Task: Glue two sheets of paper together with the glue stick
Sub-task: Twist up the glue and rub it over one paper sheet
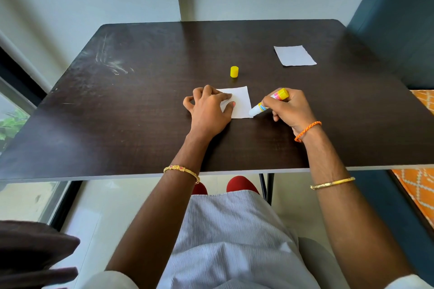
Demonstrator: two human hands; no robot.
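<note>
A dark, scuffed wood-grain table (141,112) bears two square white paper sheets, one far right (294,55). The left hand (209,110) presses spread fingers on the near sheet (242,101). The right hand (291,108) grips the cylindrical glue stick (270,101), tip touching that sheet's right corner; its yellow plastic cap (234,71) stands just beyond.

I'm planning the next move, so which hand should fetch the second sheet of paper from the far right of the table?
Probably the right hand: the second sheet lies on its side, though it must first put down the glue stick. The left hand is pressing the near sheet.
</note>
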